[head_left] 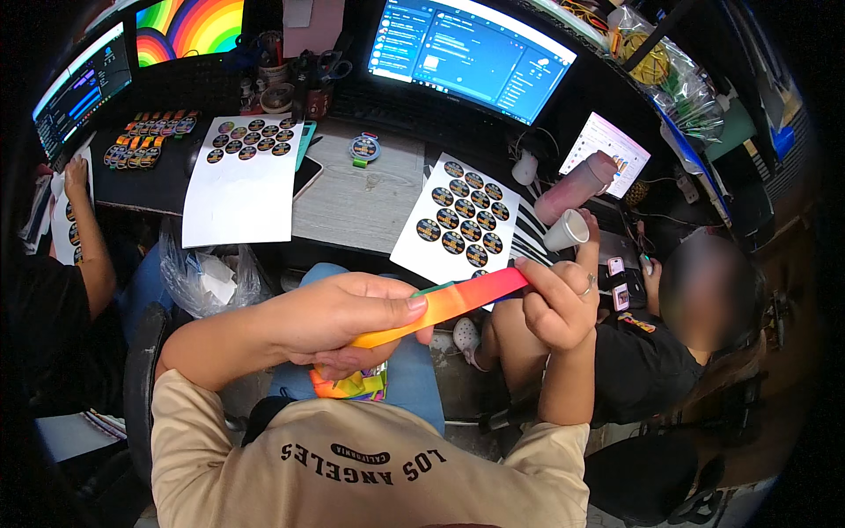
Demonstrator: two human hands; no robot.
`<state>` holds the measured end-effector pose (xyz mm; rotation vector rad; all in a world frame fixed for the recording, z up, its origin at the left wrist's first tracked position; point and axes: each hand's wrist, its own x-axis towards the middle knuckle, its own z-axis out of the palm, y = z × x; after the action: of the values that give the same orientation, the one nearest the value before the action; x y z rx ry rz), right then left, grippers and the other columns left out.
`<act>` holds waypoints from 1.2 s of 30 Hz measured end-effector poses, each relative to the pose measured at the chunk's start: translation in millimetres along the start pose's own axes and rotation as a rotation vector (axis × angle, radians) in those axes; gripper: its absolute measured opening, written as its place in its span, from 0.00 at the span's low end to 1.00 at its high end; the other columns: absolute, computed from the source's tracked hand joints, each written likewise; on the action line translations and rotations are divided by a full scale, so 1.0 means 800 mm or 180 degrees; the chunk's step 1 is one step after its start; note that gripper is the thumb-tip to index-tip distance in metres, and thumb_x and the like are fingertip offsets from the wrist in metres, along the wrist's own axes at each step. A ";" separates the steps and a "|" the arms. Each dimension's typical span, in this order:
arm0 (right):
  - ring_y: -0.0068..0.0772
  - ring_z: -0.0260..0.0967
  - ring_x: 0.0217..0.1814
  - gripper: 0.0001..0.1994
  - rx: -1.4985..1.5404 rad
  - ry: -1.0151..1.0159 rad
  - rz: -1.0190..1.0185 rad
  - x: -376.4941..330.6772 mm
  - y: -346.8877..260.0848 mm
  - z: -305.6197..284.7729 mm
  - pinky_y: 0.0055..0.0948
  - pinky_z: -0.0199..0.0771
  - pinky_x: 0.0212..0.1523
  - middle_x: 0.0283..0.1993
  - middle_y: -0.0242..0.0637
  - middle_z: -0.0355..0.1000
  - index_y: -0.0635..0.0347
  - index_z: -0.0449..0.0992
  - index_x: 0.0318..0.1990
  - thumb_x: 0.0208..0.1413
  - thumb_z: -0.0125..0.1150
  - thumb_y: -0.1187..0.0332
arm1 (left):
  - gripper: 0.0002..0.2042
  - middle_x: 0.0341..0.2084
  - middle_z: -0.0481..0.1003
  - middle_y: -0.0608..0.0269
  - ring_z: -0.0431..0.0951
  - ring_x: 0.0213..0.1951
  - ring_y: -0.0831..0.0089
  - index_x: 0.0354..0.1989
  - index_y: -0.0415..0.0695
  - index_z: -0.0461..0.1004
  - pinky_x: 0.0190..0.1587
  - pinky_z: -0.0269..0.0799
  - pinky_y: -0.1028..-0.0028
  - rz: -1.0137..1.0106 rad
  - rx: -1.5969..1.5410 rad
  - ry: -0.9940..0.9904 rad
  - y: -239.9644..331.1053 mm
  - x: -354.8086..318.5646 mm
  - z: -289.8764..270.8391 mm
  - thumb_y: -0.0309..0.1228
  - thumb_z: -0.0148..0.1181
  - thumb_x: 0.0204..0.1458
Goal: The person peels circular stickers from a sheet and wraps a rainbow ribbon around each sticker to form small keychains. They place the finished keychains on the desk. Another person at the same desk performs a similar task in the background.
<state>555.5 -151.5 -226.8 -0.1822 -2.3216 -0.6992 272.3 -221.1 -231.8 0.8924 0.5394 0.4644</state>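
A rainbow ribbon (471, 292), running from yellow-orange to pink-red, is stretched between my two hands. My left hand (348, 317) is closed round its yellow end, the thumb pressed on top and a bit of green showing beside it. My right hand (559, 304) pinches the red end between thumb and index finger; other fingers are bent or raised, one wearing a ring. Below my left hand, more folded rainbow ribbon (352, 385) lies on my lap, partly hidden.
On the desk are a sheet of round black stickers (462, 216), another sticker sheet (238, 189), a medal (363, 148), several medals (132, 151), a pink bottle (572, 189) and a white cup (566, 231). A co-worker (647, 370) sits close right; another person's arm (92, 220) is left.
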 end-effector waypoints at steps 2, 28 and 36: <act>0.28 0.64 0.24 0.10 -0.0051 -0.0090 0.0021 -0.004 -0.001 0.001 0.24 0.68 0.24 0.36 0.42 0.77 0.60 0.76 0.30 0.35 0.62 0.74 | 0.17 0.07 0.58 0.71 0.51 0.07 0.87 0.39 0.40 0.69 0.11 0.48 0.83 0.0043 -0.0032 0.0027 0.001 -0.004 0.002 0.43 0.41 0.66; 0.47 0.75 0.41 0.23 0.0496 -0.0230 0.1822 -0.026 -0.051 0.061 0.36 0.76 0.42 0.39 0.49 0.75 0.68 0.75 0.34 0.35 0.77 0.61 | 0.17 0.07 0.58 0.70 0.52 0.08 0.85 0.42 0.40 0.68 0.11 0.50 0.82 0.0117 -0.0370 0.0251 -0.001 0.000 0.010 0.43 0.43 0.65; 0.46 0.75 0.43 0.12 0.0133 -0.0080 0.1792 -0.037 -0.052 0.078 0.36 0.77 0.44 0.41 0.46 0.75 0.68 0.75 0.35 0.41 0.67 0.75 | 0.17 0.08 0.59 0.70 0.52 0.08 0.86 0.42 0.39 0.68 0.11 0.50 0.82 0.0015 -0.0411 0.0263 -0.006 0.004 0.011 0.43 0.43 0.65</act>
<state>528.0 -151.7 -302.5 -0.7907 -2.1515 -0.3621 280.9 -227.4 -231.9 0.7536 0.5765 0.5362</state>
